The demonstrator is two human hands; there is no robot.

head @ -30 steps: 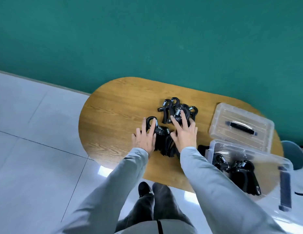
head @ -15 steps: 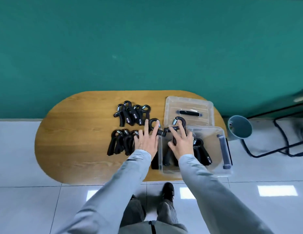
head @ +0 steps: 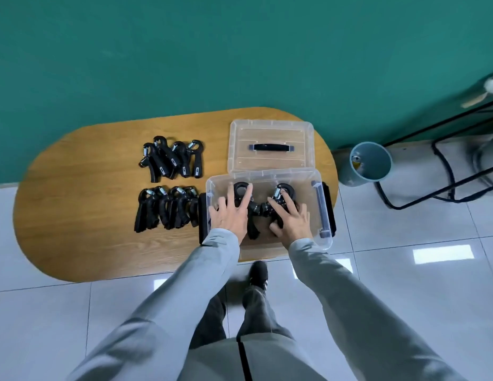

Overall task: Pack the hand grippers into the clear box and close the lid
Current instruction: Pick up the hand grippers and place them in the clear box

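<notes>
Nearest the camera, two grey sleeves reach forward over grey trousers and a black shoe [head: 258, 273] on the tiled floor. Both hands are down inside the clear box [head: 321, 243], which sits open at the near right end of the oval wooden table [head: 83, 215]. The left hand [head: 231, 215] lies with fingers spread flat across black hand grippers in the box [head: 253, 213], one finger reaching a round loop at the top; the right hand [head: 290, 220] likewise rests with fingers splayed over the grippers beside it, thumb tucked against a handle. Neither hand is closed around anything; they press or rest on the pile, a small gap apart. Just left of the box, a row of hand grippers [head: 167, 209] lies on the tabletop, handles pointing toward the near edge. Behind that row, a second cluster of grippers [head: 172, 159] lies well apart from the box. The clear lid [head: 270, 127], with its dark handle, lies flat directly behind the box, touching or nearly touching its far rim. Beyond the table's right end stands a blue-grey bin [head: 370, 163] on the floor, against the green wall.
</notes>
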